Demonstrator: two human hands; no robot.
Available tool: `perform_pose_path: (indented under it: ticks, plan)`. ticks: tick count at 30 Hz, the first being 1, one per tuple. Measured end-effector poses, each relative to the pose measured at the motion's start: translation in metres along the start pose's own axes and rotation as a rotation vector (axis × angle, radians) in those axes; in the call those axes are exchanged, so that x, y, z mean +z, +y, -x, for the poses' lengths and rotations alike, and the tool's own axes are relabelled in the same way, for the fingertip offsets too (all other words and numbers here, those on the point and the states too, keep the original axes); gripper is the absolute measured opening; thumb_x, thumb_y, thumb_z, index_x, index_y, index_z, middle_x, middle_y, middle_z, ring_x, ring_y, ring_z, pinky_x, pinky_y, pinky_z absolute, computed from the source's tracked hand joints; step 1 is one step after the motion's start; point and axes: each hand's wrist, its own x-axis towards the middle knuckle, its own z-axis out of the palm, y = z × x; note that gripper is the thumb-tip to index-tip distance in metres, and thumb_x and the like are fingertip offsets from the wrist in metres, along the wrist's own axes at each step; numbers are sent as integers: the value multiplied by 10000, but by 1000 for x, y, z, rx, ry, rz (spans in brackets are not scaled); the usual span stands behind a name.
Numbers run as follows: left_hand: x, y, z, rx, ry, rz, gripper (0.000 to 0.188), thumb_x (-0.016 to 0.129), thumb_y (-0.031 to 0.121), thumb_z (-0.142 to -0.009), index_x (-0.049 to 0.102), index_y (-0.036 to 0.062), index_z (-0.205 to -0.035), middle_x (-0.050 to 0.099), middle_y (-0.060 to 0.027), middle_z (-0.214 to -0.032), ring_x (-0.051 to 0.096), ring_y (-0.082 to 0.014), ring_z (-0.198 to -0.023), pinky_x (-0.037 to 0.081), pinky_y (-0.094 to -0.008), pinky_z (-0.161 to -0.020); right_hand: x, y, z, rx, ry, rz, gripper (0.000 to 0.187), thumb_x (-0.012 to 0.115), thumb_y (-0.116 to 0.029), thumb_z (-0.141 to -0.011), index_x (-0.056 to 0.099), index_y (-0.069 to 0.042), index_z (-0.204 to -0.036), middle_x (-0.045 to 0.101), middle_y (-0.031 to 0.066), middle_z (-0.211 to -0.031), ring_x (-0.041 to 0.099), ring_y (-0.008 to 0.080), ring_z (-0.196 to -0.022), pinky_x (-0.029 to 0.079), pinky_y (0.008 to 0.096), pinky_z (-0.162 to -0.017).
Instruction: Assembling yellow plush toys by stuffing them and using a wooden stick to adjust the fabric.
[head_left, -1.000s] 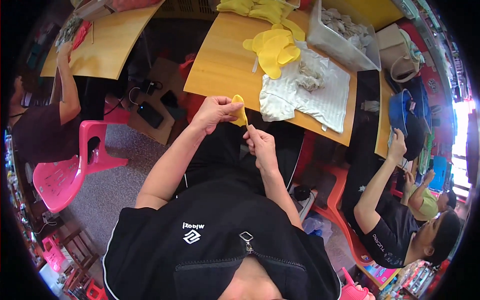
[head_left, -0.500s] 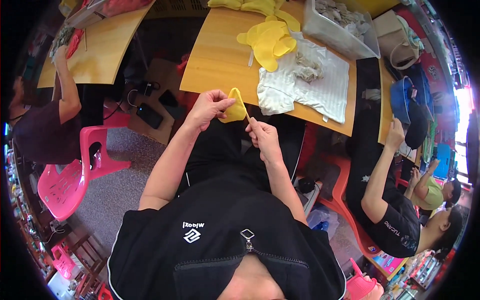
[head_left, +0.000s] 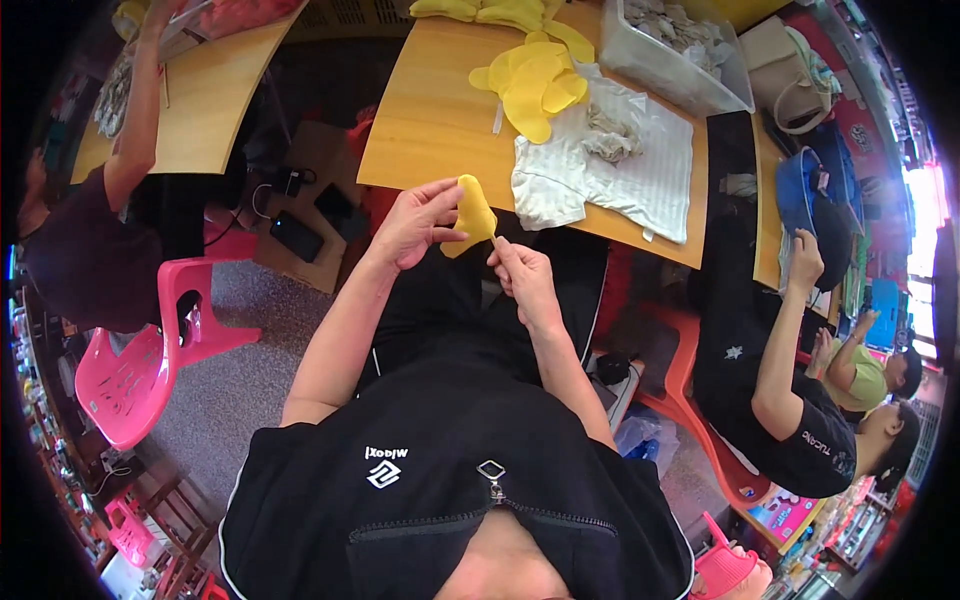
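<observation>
Wooden table (head_left: 420, 130) stands beyond the held yellow piece (head_left: 475, 217)

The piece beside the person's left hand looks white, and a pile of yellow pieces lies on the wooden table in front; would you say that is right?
Not quite: the piece beside the left hand is yellow, as the head view shows. The pile of yellow pieces does lie on the wooden table in front.

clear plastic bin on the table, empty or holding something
Holding something: crumpled pale material shows inside the bin; how deep it goes, I cannot tell.
</observation>
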Motion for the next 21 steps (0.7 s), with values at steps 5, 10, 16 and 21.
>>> perform_pose_path:
  ticks: [5,10,16,21]
  plan:
    - [-9,-13,-9,30,6,-41,306,577,245,-936,610,6,-1125,662,-78,-981,670,-155,-780,573,-263,-675,4,3,-2,-51,6,93,351,566,-313,-945,587,-65,-697,411,-82,-536,297,-3,-426,197,173,-395]
    - [1,-22,-12,114,119,64,289,568,228,-940,613,-3,-1106,661,-86,-972,674,-182,-798,569,-285,-708,9,15,3,88,14,-186,346,552,-331,-950,578,-73,-721,391,-84,-527,276,8,-417,196,183,-390]
    - [-3,-24,-15,68,74,95,293,577,224,-933,611,-14,-1100,648,-75,-980,655,-153,-820,561,-268,-713,5,17,2,122,-16,-290,349,546,-354,-950,568,-71,-747,397,-72,-542,270,16,-411,202,186,-384]
    - [-13,-27,-6,-34,70,-112,265,641,177,-891,617,-16,-1071,631,-49,-926,614,-113,-820,543,-238,-698,-11,3,0,130,-167,-105,268,532,-259,-961,636,-22,-891,447,-63,-603,322,12,-472,246,171,-432]
